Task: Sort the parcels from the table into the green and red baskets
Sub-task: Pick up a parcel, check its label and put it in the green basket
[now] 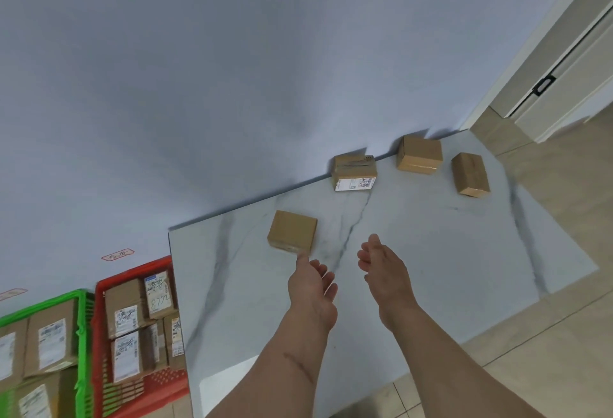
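Observation:
Several brown cardboard parcels lie on the white marble table [431,251]. The nearest parcel [292,231] is plain brown; my left hand [311,288] reaches toward it, and its forefinger tip touches the parcel's front edge. My right hand [381,268] hovers open just right of it, holding nothing. By the wall sit a parcel with a white label [354,172], a plain parcel [419,154] and another plain parcel [470,173]. The red basket [99,291] and the green basket [83,334] stand left of the table, both holding labelled parcels.
A pale blue wall runs behind the table. Small red labels [117,254] are stuck on the wall above the baskets. Beige floor tiles and a white door [564,85] lie to the right.

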